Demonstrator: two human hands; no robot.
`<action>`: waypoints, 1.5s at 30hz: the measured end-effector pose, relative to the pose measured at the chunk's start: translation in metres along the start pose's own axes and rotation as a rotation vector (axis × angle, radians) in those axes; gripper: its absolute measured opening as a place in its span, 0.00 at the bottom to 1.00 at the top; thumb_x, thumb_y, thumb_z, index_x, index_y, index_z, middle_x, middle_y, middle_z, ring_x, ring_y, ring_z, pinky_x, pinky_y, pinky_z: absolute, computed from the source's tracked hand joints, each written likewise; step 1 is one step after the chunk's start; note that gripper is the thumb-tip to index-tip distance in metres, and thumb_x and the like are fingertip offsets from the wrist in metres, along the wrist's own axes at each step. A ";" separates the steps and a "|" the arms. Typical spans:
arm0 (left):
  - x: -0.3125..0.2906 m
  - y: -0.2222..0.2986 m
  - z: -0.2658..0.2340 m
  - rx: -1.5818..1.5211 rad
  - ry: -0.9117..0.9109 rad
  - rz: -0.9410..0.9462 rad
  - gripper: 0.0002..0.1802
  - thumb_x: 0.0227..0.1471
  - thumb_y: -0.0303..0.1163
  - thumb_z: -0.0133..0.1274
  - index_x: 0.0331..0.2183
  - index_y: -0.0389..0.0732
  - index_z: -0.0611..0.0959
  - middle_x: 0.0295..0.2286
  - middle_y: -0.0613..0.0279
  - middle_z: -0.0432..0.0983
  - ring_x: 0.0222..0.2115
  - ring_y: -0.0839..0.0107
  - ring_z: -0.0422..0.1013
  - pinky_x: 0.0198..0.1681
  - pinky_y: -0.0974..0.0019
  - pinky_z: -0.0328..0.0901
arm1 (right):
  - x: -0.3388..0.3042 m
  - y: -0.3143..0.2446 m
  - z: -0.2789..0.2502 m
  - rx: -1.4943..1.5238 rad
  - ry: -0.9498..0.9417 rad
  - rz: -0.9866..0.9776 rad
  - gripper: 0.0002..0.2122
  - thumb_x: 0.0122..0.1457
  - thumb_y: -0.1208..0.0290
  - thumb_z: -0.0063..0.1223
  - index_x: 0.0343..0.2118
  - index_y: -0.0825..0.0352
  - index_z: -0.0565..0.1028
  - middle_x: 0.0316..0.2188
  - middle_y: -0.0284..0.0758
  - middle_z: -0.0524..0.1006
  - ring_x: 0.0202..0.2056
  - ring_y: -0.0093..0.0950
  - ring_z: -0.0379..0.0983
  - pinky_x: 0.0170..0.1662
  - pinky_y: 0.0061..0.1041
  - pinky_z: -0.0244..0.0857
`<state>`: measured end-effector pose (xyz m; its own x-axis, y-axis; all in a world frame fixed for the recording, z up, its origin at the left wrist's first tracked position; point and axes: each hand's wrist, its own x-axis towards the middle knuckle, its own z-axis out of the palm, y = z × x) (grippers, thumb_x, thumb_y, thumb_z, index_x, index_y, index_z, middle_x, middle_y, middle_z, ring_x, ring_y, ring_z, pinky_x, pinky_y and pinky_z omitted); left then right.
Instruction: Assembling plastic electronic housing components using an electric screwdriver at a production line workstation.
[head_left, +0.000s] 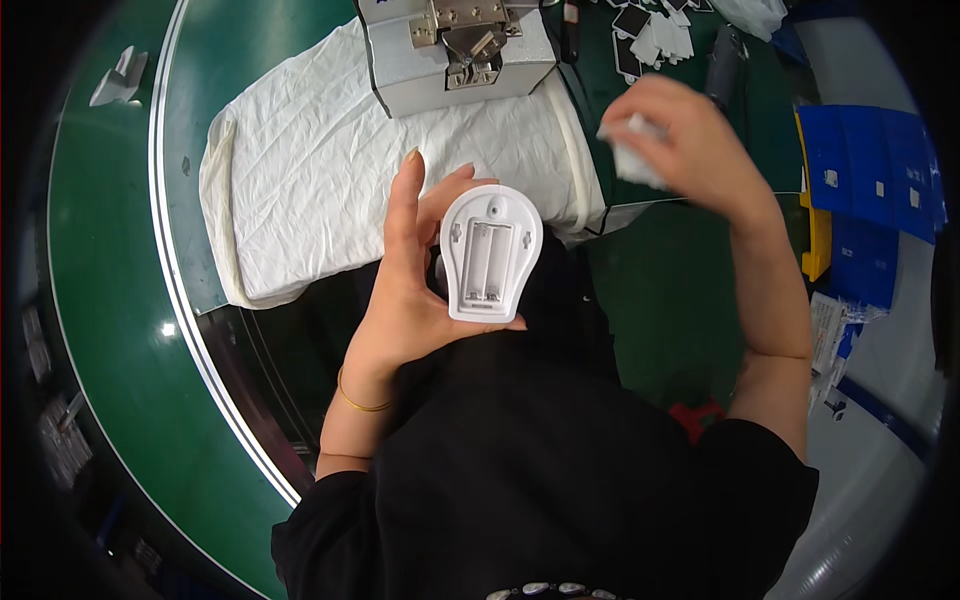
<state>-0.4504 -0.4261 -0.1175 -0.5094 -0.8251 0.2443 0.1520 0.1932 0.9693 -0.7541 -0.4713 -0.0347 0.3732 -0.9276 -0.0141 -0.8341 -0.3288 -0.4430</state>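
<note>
In front of my body, my left hand (pixel 400 295) grips a white bulb-shaped plastic housing (pixel 456 275) by its edges. Its narrow end points toward me, and an uncovered battery compartment (pixel 490 258) with metal contacts faces up; no batteries show inside. Off to the right, above the edge of the green bench, my right hand (pixel 695 145) is closed around a crumpled white cloth or tissue (pixel 637 165), slightly blurred. The two hands are well apart.
A white cloth-covered pad (pixel 300 180) lies on the bench, with a boxy fixture with metal clamps (pixel 465 75) at its far side. Small white and dark flat parts (pixel 655 35) are scattered far right. A green conveyor (pixel 115 250) runs at left; blue bins (pixel 870 170) stand right.
</note>
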 end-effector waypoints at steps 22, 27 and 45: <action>0.017 -0.014 0.020 0.464 0.211 0.125 0.71 0.23 0.34 0.80 0.65 0.36 0.53 0.54 0.44 0.69 0.53 0.51 0.70 0.55 0.56 0.67 | 0.049 0.050 0.019 -0.326 0.157 0.666 0.18 0.51 0.57 0.63 0.35 0.69 0.77 0.30 0.46 0.81 0.34 0.45 0.79 0.41 0.37 0.72; 0.017 -0.014 0.018 0.428 0.209 0.130 0.71 0.24 0.34 0.80 0.65 0.36 0.53 0.54 0.45 0.69 0.53 0.50 0.70 0.55 0.55 0.66 | 0.038 0.065 0.021 -0.310 0.373 0.498 0.17 0.51 0.65 0.58 0.42 0.69 0.77 0.30 0.48 0.81 0.36 0.47 0.79 0.44 0.39 0.71; 0.015 -0.013 0.013 0.447 0.166 0.078 0.74 0.23 0.34 0.79 0.66 0.38 0.50 0.54 0.48 0.68 0.50 0.49 0.70 0.51 0.55 0.68 | 0.021 -0.078 0.024 0.530 -0.080 -0.095 0.04 0.60 0.77 0.57 0.36 0.69 0.80 0.31 0.32 0.77 0.34 0.20 0.72 0.37 0.19 0.65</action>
<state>-0.4707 -0.4338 -0.1265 -0.3635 -0.8657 0.3441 -0.2128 0.4368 0.8740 -0.6713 -0.4606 -0.0223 0.4840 -0.8750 -0.0107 -0.4838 -0.2574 -0.8365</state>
